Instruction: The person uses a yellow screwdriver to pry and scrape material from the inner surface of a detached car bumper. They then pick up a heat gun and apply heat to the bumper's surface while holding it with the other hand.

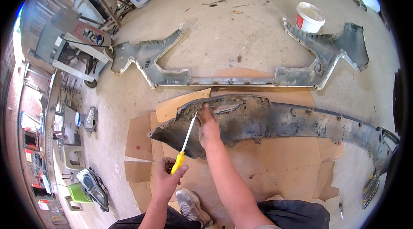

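Note:
My left hand [172, 173] is closed round the yellow handle of a screwdriver [177, 162], whose long shaft points up and forward to a dark, dirty curved plastic bumper panel [292, 123] lying across cardboard [275, 164]. My right hand [208, 125] grips the left part of that panel beside the screwdriver's tip, near an elongated opening; its fingertips are partly hidden. The exact point where the tip meets the panel is too small to make out.
A second bumper piece [232, 81] lies beyond, near a white bucket [309, 20]. At left are a grey metal stand [77, 69] and headlamps [92, 186]. A small screwdriver [341, 211] lies at lower right. My shoe [191, 207] is on the cardboard.

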